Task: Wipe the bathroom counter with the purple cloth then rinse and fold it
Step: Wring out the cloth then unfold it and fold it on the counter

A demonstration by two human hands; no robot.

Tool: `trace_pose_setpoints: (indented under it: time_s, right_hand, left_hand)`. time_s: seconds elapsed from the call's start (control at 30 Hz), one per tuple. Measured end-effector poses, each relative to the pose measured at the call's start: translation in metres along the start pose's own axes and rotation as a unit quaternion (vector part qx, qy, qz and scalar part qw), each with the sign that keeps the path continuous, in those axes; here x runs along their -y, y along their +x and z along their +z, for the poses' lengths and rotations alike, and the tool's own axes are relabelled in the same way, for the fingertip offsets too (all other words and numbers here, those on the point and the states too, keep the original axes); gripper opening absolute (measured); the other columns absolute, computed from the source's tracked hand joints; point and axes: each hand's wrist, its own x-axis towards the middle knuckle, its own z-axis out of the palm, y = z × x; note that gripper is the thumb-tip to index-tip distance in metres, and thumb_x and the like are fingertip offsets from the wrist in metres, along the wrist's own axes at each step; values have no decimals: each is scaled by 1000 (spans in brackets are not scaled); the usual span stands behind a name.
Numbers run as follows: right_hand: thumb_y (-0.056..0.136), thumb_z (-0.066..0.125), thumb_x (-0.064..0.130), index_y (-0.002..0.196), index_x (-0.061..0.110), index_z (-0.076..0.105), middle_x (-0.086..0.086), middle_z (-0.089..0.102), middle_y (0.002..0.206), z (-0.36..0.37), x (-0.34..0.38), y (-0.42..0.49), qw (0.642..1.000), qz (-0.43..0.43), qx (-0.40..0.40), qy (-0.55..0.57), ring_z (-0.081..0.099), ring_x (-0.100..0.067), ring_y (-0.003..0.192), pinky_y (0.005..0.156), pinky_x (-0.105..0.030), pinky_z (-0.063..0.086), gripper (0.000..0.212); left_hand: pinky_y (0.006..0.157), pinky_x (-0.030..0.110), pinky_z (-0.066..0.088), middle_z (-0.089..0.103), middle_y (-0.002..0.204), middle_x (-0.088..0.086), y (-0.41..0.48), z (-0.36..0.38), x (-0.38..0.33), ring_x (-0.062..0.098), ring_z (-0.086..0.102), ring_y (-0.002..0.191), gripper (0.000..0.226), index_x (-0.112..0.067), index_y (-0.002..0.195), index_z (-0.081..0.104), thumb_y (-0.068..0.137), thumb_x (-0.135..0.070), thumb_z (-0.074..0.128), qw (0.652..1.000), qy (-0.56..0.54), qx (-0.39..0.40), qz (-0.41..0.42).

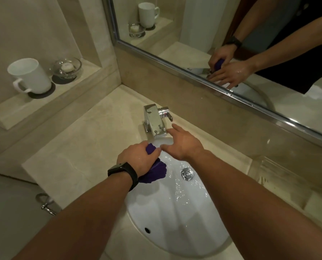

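My left hand (137,158) grips the bunched purple cloth (154,172) over the back of the white sink (175,231); the cloth sticks out above and below my fist. My right hand (184,145) hovers open just right of it, fingers stretched toward the chrome faucet (154,121), close to its spout. Water lies rippling in the basin around the drain (187,173). The beige marble counter (77,147) surrounds the sink. A black watch sits on my left wrist.
A white mug (29,76) and a glass dish (67,67) with soap stand on a ledge at the back left. A mirror (231,34) runs along the back wall. A clear tray (274,171) sits on the counter at right.
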Motion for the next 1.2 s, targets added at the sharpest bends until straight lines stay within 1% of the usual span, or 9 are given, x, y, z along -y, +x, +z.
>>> trace_pose_setpoints:
  time_s: [0.27, 0.47, 0.53, 0.67, 0.77, 0.9, 1.0, 1.1, 1.2]
  right_hand:
    - [87, 59, 61, 154, 31, 33, 11, 18, 166, -9, -8, -42, 998, 32, -6, 59, 30, -15, 148, 115, -41, 34, 78]
    - [89, 55, 63, 154, 25, 32, -7, 41, 155, -28, -4, -74, 976, 78, 36, 202, 44, -29, 137, 105, -40, 39, 79]
    - [85, 49, 73, 144, 30, 43, -5, 53, 144, -30, 2, -83, 922, 122, 84, 357, 53, -30, 126, 98, -49, 46, 73]
    - [81, 50, 82, 121, 30, 65, -8, 76, 109, -29, 18, -90, 744, 151, 134, 637, 71, -32, 102, 86, -53, 58, 67]
    - [70, 58, 87, 120, 28, 68, -9, 75, 110, -30, 32, -88, 697, 148, 124, 691, 71, -36, 103, 89, -55, 57, 77]
    - [65, 68, 80, 108, 26, 74, -7, 77, 103, -34, 50, -76, 680, 182, 15, 710, 73, -32, 99, 89, -55, 57, 70]
    - [70, 76, 46, 88, 15, 77, -7, 77, 90, -39, 57, -79, 666, 185, -123, 712, 73, -28, 90, 87, -46, 60, 37]
    - [76, 68, 23, 72, 12, 70, -7, 65, 74, -48, 62, -85, 646, 199, -224, 702, 61, -24, 73, 68, -38, 52, 12]
    - [72, 63, 27, 63, 18, 69, -5, 63, 73, -54, 72, -92, 597, 212, -287, 718, 58, -24, 73, 70, -41, 50, 15]
  left_hand:
    - [65, 30, 42, 59, 75, -10, -18, -28, -24, 17, 58, 73, 35, -32, 79, 48, 88, -66, 43, 1000, -26, -9, 7]
    - [74, 36, 53, 65, 77, -8, -31, -45, -43, 16, 61, 73, 43, -29, 84, 57, 85, -69, 42, 996, -84, -31, 20]
    - [77, 38, 54, 66, 80, -6, -36, -50, -54, 16, 62, 75, 44, -29, 86, 60, 84, -69, 42, 990, -133, -36, 19]
    - [82, 42, 52, 67, 81, -3, -43, -63, -73, 17, 63, 78, 37, -24, 83, 62, 88, -59, 50, 964, -263, -37, 26]
    - [86, 44, 52, 69, 83, -5, -45, -71, -79, 15, 65, 81, 33, -27, 85, 66, 92, -54, 48, 947, -317, 28, 37]
    - [80, 37, 53, 73, 95, 4, -39, -76, -93, 20, 68, 90, 51, -25, 97, 71, 94, -63, 37, 896, -431, 98, -33]
    - [92, 45, 53, 61, 126, 13, -30, -81, -92, 24, 63, 106, 58, -25, 132, 51, 82, -56, 49, 864, -490, 118, -9]
    - [80, 38, 52, 64, 104, 11, -30, -88, -83, 24, 62, 89, 41, -15, 105, 60, 82, -49, 60, 793, -582, 157, -88]
    - [89, 52, 48, 72, 104, 5, -34, -96, -77, 30, 64, 99, 46, -22, 104, 69, 84, -63, 59, 764, -546, 308, -154]
